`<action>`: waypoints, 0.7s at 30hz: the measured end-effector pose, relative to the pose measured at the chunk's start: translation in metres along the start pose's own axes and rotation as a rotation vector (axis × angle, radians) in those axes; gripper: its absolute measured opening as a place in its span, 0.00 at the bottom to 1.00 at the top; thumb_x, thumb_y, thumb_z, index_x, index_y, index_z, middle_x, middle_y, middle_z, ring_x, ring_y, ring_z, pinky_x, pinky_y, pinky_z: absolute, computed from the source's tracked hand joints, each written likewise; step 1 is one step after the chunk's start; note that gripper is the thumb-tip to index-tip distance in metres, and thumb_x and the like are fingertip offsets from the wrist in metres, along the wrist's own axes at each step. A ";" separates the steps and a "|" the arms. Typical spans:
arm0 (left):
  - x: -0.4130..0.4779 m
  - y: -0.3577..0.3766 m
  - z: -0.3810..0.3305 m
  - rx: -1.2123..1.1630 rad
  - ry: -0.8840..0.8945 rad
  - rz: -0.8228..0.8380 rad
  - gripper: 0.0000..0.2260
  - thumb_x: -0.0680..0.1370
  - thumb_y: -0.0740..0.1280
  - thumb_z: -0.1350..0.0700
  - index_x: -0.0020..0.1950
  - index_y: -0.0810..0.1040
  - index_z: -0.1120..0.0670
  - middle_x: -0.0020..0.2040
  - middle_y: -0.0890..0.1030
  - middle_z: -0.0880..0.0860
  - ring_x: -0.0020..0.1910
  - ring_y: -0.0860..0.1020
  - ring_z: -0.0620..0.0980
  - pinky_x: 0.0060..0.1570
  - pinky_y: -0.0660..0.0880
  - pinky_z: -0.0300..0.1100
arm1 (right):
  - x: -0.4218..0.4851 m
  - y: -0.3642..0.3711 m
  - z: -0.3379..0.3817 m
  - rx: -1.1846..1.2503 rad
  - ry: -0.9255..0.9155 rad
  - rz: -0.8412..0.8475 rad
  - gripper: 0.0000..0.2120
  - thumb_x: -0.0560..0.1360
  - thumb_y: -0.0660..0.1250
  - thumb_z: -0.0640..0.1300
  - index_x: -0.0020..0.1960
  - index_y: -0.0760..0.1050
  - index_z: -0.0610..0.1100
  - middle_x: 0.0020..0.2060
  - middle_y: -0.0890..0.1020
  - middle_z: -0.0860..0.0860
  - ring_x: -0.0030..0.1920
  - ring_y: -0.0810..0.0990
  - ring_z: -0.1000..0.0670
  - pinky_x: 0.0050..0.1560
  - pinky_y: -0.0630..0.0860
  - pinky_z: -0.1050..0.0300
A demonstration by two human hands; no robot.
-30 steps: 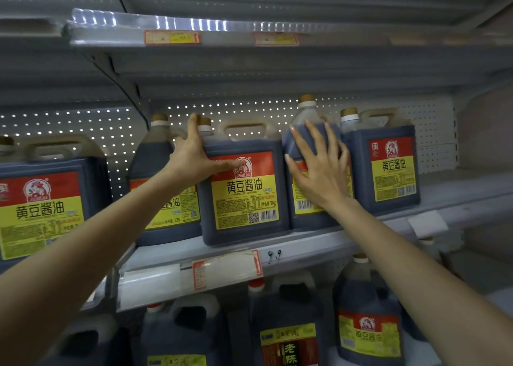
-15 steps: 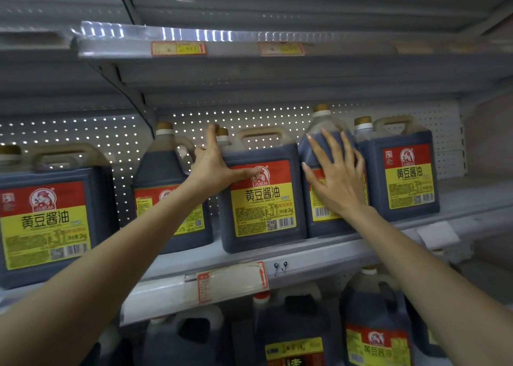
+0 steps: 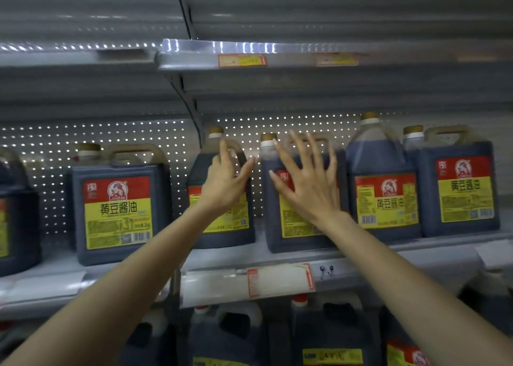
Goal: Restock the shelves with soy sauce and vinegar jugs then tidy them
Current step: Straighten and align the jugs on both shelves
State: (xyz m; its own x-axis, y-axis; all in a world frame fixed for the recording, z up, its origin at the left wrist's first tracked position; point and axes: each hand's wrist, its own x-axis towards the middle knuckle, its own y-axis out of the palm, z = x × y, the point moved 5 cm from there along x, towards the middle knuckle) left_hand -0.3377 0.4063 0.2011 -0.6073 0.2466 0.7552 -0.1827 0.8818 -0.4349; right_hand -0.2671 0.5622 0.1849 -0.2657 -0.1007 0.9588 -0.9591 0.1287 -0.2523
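Observation:
Several dark soy sauce jugs with red and yellow labels stand in a row on the middle shelf (image 3: 388,265). My left hand (image 3: 224,182) lies against the upper part of a rounded jug (image 3: 222,229), fingers pointing up and thumb stretched toward the neighbouring square jug (image 3: 291,226). My right hand (image 3: 308,182) is spread flat on the front of that square jug and covers much of its label. To the right stand another rounded jug (image 3: 383,193) and a square jug (image 3: 460,190). A further square jug (image 3: 119,207) stands to the left.
The upper shelf (image 3: 249,60) overhangs close above the jug caps. A perforated back panel (image 3: 138,135) closes the rear. A partly cut-off jug (image 3: 16,213) stands at the far left. More jugs (image 3: 230,335) fill the shelf below.
My right hand has moved left from the rounded jug onto the front of the square jug. My left hand has left that square jug's corner and now lies on the rounded jug to its left.

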 end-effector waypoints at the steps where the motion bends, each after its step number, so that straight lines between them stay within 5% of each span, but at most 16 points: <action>1: -0.001 -0.009 0.008 0.022 -0.015 -0.032 0.39 0.75 0.57 0.33 0.78 0.46 0.49 0.71 0.67 0.60 0.70 0.65 0.60 0.67 0.65 0.58 | -0.001 0.005 0.003 -0.030 -0.009 0.009 0.28 0.78 0.46 0.64 0.75 0.55 0.56 0.76 0.58 0.49 0.75 0.54 0.45 0.71 0.45 0.36; 6: -0.005 -0.032 0.031 0.281 0.011 -0.106 0.37 0.79 0.60 0.41 0.78 0.43 0.54 0.76 0.56 0.58 0.74 0.54 0.56 0.69 0.61 0.54 | -0.003 0.009 0.002 -0.064 0.007 0.015 0.29 0.78 0.46 0.64 0.75 0.57 0.54 0.74 0.63 0.49 0.73 0.61 0.44 0.71 0.47 0.37; 9: 0.004 -0.032 0.034 0.338 0.012 -0.110 0.41 0.77 0.62 0.39 0.78 0.41 0.55 0.76 0.55 0.60 0.73 0.58 0.59 0.68 0.63 0.55 | -0.005 0.009 0.003 -0.081 0.016 0.038 0.31 0.77 0.43 0.66 0.76 0.56 0.53 0.74 0.63 0.49 0.72 0.63 0.44 0.71 0.46 0.38; 13: 0.026 -0.026 0.041 0.302 -0.098 -0.048 0.41 0.75 0.64 0.38 0.77 0.47 0.55 0.71 0.63 0.60 0.60 0.74 0.62 0.55 0.75 0.55 | -0.010 0.011 0.001 -0.088 0.019 0.046 0.33 0.77 0.43 0.68 0.76 0.53 0.52 0.74 0.62 0.48 0.72 0.61 0.45 0.72 0.45 0.38; 21: 0.043 -0.019 0.051 0.317 -0.130 -0.126 0.38 0.71 0.67 0.35 0.72 0.55 0.50 0.61 0.70 0.58 0.58 0.74 0.62 0.52 0.75 0.54 | -0.015 0.009 0.001 -0.094 0.022 0.015 0.32 0.77 0.43 0.67 0.75 0.55 0.51 0.71 0.66 0.47 0.70 0.63 0.45 0.72 0.45 0.39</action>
State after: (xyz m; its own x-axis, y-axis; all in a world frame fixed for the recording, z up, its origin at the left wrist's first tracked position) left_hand -0.3999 0.3797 0.2161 -0.6541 0.0734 0.7528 -0.4806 0.7282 -0.4886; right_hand -0.2723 0.5640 0.1678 -0.2769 -0.0764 0.9579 -0.9413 0.2221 -0.2543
